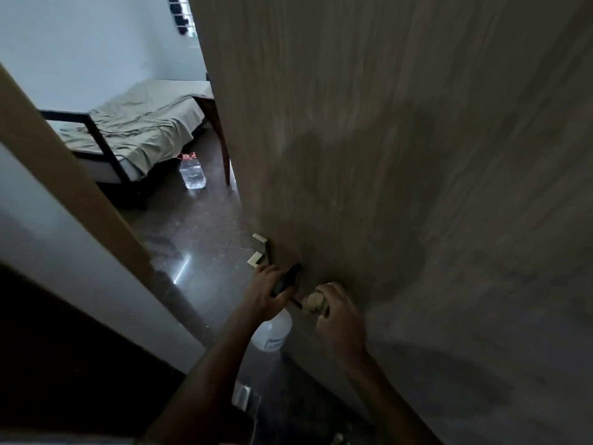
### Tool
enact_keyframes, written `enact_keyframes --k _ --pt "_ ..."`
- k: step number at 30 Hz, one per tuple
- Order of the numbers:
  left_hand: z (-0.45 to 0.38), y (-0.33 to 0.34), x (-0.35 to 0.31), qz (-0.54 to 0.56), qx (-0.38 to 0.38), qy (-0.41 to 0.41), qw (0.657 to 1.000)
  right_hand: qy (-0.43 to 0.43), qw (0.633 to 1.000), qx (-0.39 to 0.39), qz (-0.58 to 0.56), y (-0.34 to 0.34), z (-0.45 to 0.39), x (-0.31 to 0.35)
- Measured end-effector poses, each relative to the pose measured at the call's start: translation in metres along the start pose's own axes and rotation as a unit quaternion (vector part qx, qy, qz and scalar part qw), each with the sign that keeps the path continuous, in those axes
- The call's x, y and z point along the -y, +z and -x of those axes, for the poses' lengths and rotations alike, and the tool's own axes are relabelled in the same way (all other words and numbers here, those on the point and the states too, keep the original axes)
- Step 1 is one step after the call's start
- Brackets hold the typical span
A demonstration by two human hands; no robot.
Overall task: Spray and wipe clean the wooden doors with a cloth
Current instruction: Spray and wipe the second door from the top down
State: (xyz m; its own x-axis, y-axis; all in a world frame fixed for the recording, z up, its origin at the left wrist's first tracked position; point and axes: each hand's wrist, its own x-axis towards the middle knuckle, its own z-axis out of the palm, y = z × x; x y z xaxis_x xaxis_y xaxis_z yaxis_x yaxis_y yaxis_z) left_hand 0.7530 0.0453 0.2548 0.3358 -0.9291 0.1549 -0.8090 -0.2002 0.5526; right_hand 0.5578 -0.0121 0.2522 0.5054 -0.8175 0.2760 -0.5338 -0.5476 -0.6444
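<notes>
Tall brown wooden door [401, 155] fills right side, standing open. Pale angular metal handle [259, 252] on door's left edge. Left hand [268, 292], just below handle, grips black trigger head of translucent white plastic spray bottle [272, 332]; bottle body hangs under hand. Right hand [337, 313], right of bottle, holds small beige cloth [316, 301] against door. Through gap left of door: dark-framed bed [134, 130], clear plastic water jug [192, 171] on floor beside it. Tan door frame [64, 175] at far left.

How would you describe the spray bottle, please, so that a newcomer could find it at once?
Start at the big wooden door and follow its free edge down past the metal handle. There the left hand grips the spray bottle. Unlike the clear water bottle standing by the bed, it is frosted white with a black trigger head.
</notes>
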Motion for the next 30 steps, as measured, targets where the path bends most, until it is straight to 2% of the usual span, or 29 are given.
enact_keyframes --k 7,13,16,18,19,20,22,24,28,30 --pt "0.078 -0.008 0.0 0.003 -0.055 0.017 0.998 0.001 0.999 0.022 -0.033 0.0 0.059 0.027" --pt "0.145 -0.013 0.013 0.007 -0.049 0.043 0.998 0.007 0.998 0.027 -0.058 -0.009 0.112 0.059" --pt "0.18 -0.017 0.006 0.005 -0.051 0.091 0.995 0.019 0.999 0.027 -0.043 -0.006 0.134 0.067" --pt "0.198 -0.021 -0.007 0.001 -0.064 0.019 0.998 0.018 0.999 0.024 -0.037 -0.003 0.148 0.068" --pt "0.207 -0.022 -0.01 -0.015 -0.078 0.014 0.997 0.014 0.999 0.026 -0.036 -0.003 0.155 0.07" --pt "0.213 -0.024 -0.014 -0.033 -0.093 0.057 0.994 0.006 0.999 0.027 -0.033 -0.002 0.161 0.07" --pt "0.227 -0.025 -0.011 -0.066 -0.073 0.152 0.983 -0.004 0.999 0.034 -0.028 -0.001 0.169 0.071" --pt "0.234 -0.019 -0.002 -0.085 -0.105 0.207 0.969 -0.005 0.998 0.048 -0.029 -0.002 0.175 0.072" --pt "0.243 -0.011 0.003 -0.071 -0.138 0.153 0.976 -0.04 0.997 0.057 -0.042 -0.004 0.186 0.072" --pt "0.239 -0.012 0.009 -0.126 -0.078 0.133 0.98 -0.034 0.997 0.064 -0.041 -0.005 0.187 0.068"
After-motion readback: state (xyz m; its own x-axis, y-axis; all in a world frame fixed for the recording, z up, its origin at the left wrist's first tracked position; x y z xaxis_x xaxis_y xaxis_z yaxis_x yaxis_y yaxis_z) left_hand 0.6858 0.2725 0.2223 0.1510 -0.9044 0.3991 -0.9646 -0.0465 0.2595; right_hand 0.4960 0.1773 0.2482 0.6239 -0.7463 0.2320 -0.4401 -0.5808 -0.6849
